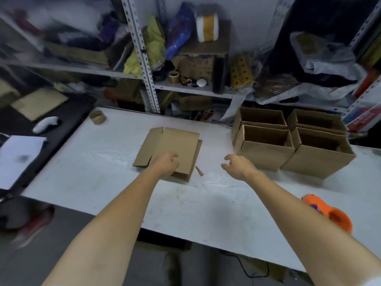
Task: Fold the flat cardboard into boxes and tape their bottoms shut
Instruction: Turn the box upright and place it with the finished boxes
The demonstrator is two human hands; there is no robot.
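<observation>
Flat cardboard (171, 145) lies mid-worktop (103, 162). Left hand (166, 165) rests on its near edge, fingers curled, grip unclear; right hand (237, 165) hovers beside, spread, empty. Pickup stage; next, lift and square it open.

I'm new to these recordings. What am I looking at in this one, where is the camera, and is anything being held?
No machine here: a person's two bare arms, filmed by a camera worn on their head, looking down at a white table. The left hand is over a stack of flat cardboard; whether it grips it is unclear. The right hand hangs open, holding nothing. Four folded boxes stand together at the right. An orange tape dispenser lies near the right edge.
</observation>
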